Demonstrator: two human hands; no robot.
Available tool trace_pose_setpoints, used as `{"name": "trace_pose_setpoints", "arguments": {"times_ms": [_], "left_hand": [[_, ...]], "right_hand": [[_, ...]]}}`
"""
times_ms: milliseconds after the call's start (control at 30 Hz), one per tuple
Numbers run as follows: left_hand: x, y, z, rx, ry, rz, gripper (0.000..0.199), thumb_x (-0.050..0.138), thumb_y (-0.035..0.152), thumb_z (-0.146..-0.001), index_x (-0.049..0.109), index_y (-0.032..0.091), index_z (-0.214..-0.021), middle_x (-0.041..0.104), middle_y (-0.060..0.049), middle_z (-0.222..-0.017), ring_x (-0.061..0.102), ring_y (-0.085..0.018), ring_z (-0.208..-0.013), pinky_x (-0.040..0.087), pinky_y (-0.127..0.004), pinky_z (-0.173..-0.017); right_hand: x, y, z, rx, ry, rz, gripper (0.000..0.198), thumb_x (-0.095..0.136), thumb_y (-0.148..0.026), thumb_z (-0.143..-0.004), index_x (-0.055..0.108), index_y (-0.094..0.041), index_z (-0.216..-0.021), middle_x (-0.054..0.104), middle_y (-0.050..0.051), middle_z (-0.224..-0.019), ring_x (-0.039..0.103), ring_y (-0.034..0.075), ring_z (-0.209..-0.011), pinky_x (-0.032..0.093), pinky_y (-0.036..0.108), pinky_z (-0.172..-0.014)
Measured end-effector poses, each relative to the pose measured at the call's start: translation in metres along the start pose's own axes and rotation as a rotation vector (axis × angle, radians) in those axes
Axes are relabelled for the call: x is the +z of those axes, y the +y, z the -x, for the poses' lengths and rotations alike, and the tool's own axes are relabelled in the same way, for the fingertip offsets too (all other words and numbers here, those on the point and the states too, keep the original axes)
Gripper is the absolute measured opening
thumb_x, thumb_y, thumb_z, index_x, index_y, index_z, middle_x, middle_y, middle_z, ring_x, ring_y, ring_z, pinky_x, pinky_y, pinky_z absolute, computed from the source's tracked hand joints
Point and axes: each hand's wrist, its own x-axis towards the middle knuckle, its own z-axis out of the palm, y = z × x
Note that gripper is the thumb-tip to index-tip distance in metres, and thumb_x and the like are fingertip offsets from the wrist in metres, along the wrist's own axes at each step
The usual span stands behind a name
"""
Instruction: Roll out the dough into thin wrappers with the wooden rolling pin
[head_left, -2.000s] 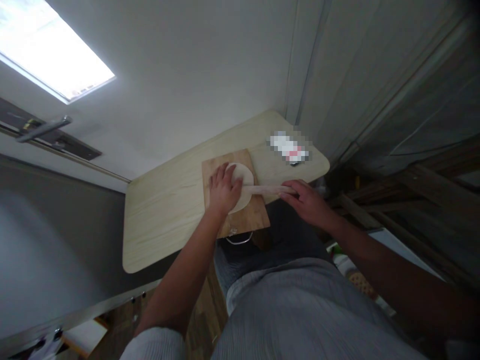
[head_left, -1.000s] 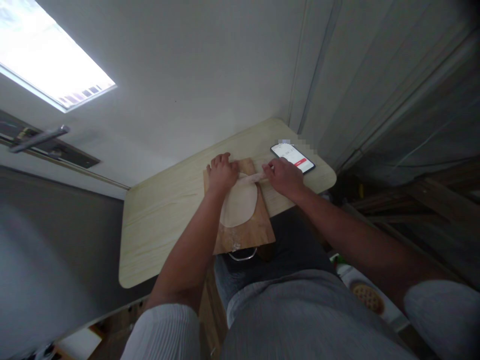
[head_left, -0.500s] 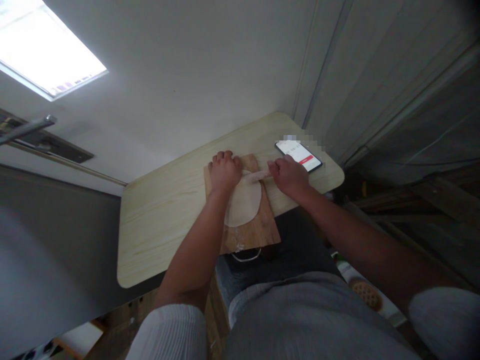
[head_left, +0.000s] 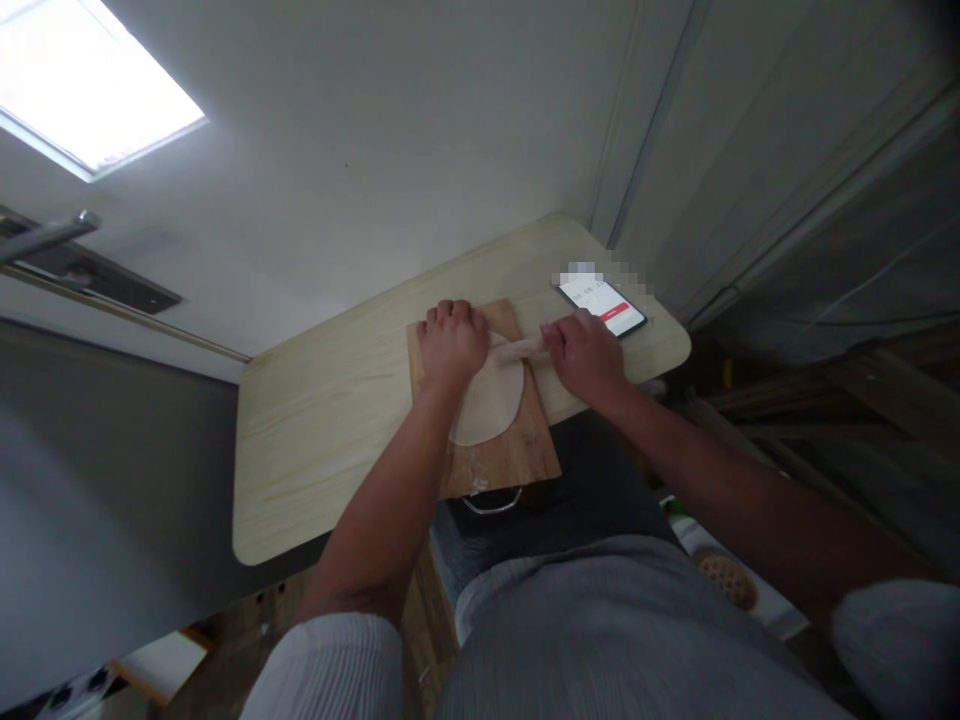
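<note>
Against two seconds ago, rolling pin (head_left: 519, 348) lies across far part of dough (head_left: 491, 400), not middle; our right hand (head_left: 589, 355) sits closer to board (head_left: 536, 445). We judge pressure now falls on far part. Right hand holds pin's end; cannot tell whether left hand (head_left: 454, 345) wraps it. Dough on board, mostly nearer us than grip. Phone (head_left: 611, 308) just beyond right hand: digits, red-bar label unreadable.

A lit phone (head_left: 609, 301) lies on the pale tabletop (head_left: 315, 430) — farther left, a metal handle (head_left: 52, 236) juts near a bright pane (head_left: 94, 90).
</note>
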Motion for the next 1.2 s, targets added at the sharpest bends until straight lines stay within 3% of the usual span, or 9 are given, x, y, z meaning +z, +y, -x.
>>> {"name": "trace_pose_setpoints", "arguments": {"times_ms": [533, 1000, 1200], "left_hand": [[-0.001, 0.002, 0.028, 0.006, 0.003, 0.050, 0.041, 0.033, 0.043, -0.102, 0.053, 0.027, -0.134, 0.054, -0.011, -0.143, 0.046, -0.034, -0.131, 0.035, -0.054, -0.106], [0.001, 0.000, 0.016, 0.025, -0.022, 0.054, 0.040, 0.031, 0.044, -0.102, 0.056, 0.027, -0.128, 0.059, -0.012, -0.135, 0.049, -0.035, -0.127, 0.037, -0.055, -0.103], [0.003, -0.001, 0.008, 0.027, -0.038, 0.073, 0.040, 0.030, 0.046, -0.101, 0.057, 0.028, -0.124, 0.059, -0.014, -0.133, 0.047, -0.037, -0.129, 0.030, -0.059, -0.107]], "right_hand": [[-0.006, 0.002, 0.032, -0.050, 0.036, -0.038, 0.044, 0.035, -0.046, -0.103, 0.068, -0.016, -0.108, 0.064, 0.016, -0.107, 0.055, 0.030, -0.098, 0.039, 0.040, -0.078], [-0.001, 0.000, 0.019, -0.034, 0.031, 0.033, 0.046, 0.032, -0.045, -0.103, 0.068, -0.016, -0.101, 0.063, 0.016, -0.101, 0.055, 0.030, -0.094, 0.039, 0.040, -0.074], [-0.001, -0.003, 0.009, -0.004, -0.008, 0.064, 0.049, 0.029, -0.045, -0.103, 0.067, -0.014, -0.098, 0.062, 0.017, -0.101, 0.055, 0.030, -0.093, 0.039, 0.041, -0.075]]}}
